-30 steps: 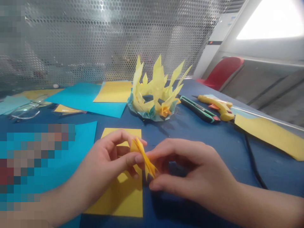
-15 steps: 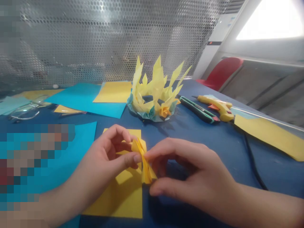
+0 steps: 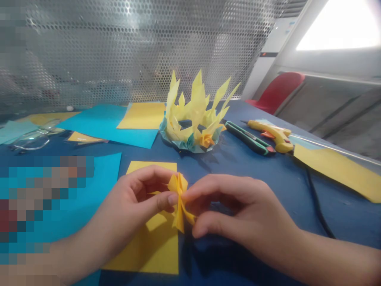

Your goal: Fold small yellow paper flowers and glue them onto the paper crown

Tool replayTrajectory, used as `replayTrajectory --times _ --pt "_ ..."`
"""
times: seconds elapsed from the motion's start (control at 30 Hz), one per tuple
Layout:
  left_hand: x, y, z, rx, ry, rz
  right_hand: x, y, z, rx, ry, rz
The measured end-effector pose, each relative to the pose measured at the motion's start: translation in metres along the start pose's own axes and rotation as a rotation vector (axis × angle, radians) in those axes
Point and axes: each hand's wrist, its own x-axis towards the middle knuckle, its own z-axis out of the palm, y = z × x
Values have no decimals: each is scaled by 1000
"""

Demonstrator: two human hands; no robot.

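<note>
A small piece of folded yellow paper [image 3: 179,216], pleated and pinched at its waist with flaps fanning out above and below, is held between my two hands. My left hand [image 3: 135,198] grips its middle from the left, thumb in front and fingers partly hidden behind. My right hand [image 3: 250,208] has its index fingertip pressed on the waist and its thumb by the lower right flap. Beneath them lies a flat yellow sheet [image 3: 149,252]. Beyond the hands stands a pale yellow paper crown [image 3: 198,105] with tall points, a crumpled light-blue base and orange paper flowers.
Right of the crown lie a green-and-black utility knife [image 3: 248,137], a yellow glue gun [image 3: 281,137] with a dark cord [image 3: 317,208], and a yellow strip [image 3: 339,171]. Blue sheets [image 3: 108,123] and glasses [image 3: 31,139] are on the left. A perforated metal panel [image 3: 133,51] rises behind.
The folded paper has turned more upright and its lower flaps have spread apart. My left fingers have closed in behind it, and my right thumb has shifted slightly up and right.
</note>
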Motion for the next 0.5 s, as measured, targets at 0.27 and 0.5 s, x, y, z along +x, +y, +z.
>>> replayTrajectory --times 0.27,0.5 --pt "3 1 1 43 26 2 -3 -4 5 -370 87 -230" --pt "0 -1 1 91 27 22 -4 -3 5 -431 78 -217"
